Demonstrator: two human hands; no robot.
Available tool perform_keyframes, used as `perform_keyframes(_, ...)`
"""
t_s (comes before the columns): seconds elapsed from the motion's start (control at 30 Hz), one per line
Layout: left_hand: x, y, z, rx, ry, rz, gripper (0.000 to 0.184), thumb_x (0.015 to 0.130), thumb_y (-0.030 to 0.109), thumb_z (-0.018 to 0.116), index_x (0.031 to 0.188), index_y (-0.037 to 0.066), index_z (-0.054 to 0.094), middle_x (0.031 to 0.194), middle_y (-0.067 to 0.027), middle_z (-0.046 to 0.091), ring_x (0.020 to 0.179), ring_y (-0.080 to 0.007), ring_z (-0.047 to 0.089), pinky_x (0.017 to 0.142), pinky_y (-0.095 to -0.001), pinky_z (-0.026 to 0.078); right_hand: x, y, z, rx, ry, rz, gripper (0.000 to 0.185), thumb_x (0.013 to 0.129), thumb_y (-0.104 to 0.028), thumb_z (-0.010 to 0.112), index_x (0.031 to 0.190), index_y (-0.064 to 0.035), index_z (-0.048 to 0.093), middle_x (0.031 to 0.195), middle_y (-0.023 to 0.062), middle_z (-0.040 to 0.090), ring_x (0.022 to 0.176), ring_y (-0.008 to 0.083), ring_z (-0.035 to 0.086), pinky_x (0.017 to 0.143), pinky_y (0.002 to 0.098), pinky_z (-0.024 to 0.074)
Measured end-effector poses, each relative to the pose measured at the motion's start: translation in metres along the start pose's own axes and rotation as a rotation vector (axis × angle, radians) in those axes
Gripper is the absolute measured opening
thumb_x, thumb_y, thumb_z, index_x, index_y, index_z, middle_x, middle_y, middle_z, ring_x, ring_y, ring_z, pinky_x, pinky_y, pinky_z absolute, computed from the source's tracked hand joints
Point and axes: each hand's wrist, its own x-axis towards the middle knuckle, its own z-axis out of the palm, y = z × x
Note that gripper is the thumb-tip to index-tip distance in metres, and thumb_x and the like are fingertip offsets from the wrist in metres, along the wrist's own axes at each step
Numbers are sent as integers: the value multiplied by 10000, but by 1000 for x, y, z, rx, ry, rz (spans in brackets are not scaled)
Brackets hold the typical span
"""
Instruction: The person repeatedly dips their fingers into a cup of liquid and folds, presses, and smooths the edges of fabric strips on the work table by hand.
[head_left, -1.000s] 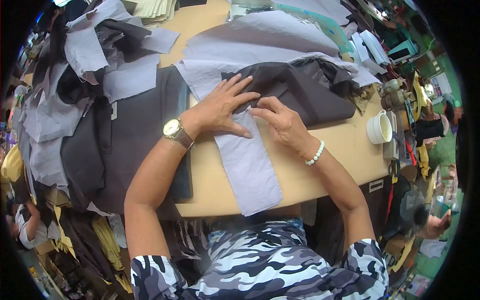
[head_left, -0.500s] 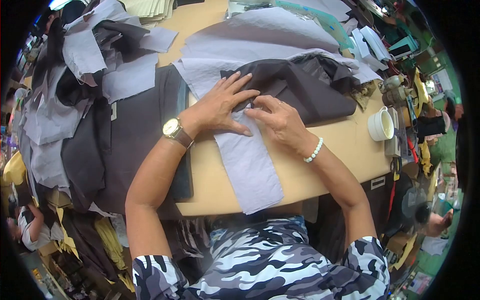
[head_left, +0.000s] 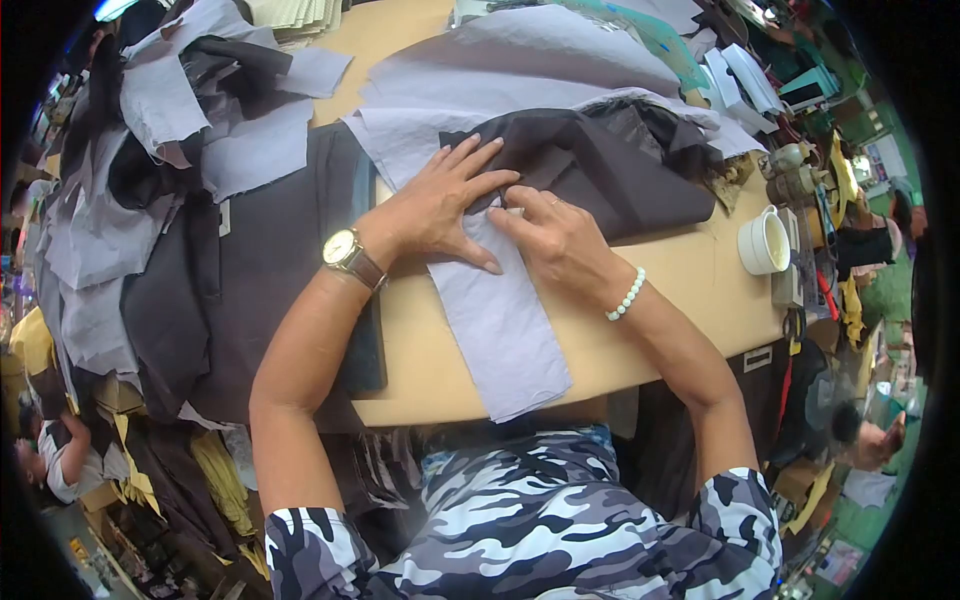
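Note:
My left hand (head_left: 440, 208) lies flat with fingers spread, pressing on dark fabric (head_left: 590, 175) and the upper part of a pale grey cloth strip (head_left: 500, 330). The strip runs down to the table's front edge. Close beside it, my right hand (head_left: 560, 235) has its thumb and index finger pinched together where the strip meets the dark fabric. A small pale piece (head_left: 515, 211) shows between those fingertips; most of it is hidden, so its kind is unclear.
Dark and grey cloth pieces (head_left: 90, 240) are heaped on the left. A wide pale sheet of cloth (head_left: 520, 65) lies behind my hands on the tan table (head_left: 420, 350). At right stands a white mug (head_left: 765, 243), near jars (head_left: 790, 160) and boxes.
Both hands keep nearly the same places. My right fingertips have shifted slightly, and the pale piece between them shows more. The strip's lower end sits a little further right.

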Motion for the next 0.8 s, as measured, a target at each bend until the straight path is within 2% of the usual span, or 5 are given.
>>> perform_keyframes(0.13,0,-2,2,17,-3,6,1043,511,561,841,1380,174,414,1510,-185,244,1402,-412,167,1133,-537,185,-1,0,5,-115,-41,-31,280,748,-102,595,1022,-51,622,1015,99,568,824,235,593,712,329,526)
perform_keyframes(0.23,0,-2,2,20,-8,3,1051,508,563,841,1384,174,410,1511,-184,242,1403,-410,165,1133,-538,182,0,-2,3,-80,-46,-4,298,727,-48,613,1025,-51,626,1010,106,577,827,251,609,681,339,522)
perform_keyframes(0.43,0,-3,4,12,-5,2,1058,503,559,845,1384,164,413,1508,-192,247,1404,-411,164,1135,-534,176,0,-3,4,-84,-30,15,201,734,-85,613,933,-62,627,1007,82,568,809,241,598,671,346,530)
perform_keyframes(0.63,1,-1,2,2,-10,-5,1061,501,552,849,1386,160,413,1510,-197,240,1403,-414,164,1139,-522,175,-4,7,-5,346,-14,268,210,736,-32,622,932,-101,656,1022,72,575,840,270,617,687,370,521)
perform_keyframes(0.8,0,-1,1,6,-18,-13,1000,553,553,812,1379,146,424,1516,-182,233,1405,-404,165,1136,-540,165,-6,0,-1,202,6,158,300,735,-3,612,1019,-88,664,1010,103,567,868,284,612,702,371,515)
